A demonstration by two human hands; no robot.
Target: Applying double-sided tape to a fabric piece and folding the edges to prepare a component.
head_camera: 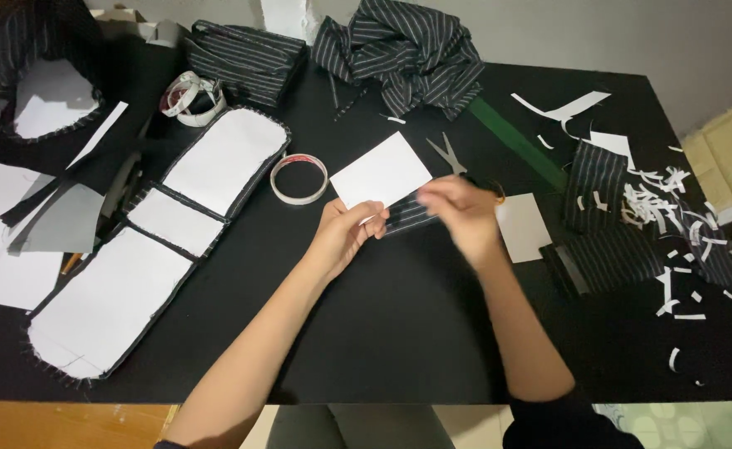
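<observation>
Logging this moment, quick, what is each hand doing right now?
Left hand: closed on the white card and the striped fabric piece.
Right hand: blurred, on the striped fabric piece; grip cannot be told.

Tape roll; scissors; measuring tape; paper scraps on black table

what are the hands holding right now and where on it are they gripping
Both hands hold one small striped fabric piece backed by a white card: the left hand pinches its left end, the blurred right hand covers its right end.

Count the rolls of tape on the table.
2: one tape roll left of the white card held by the left hand; another roll by the folded striped fabric. Others may be hidden.
</observation>
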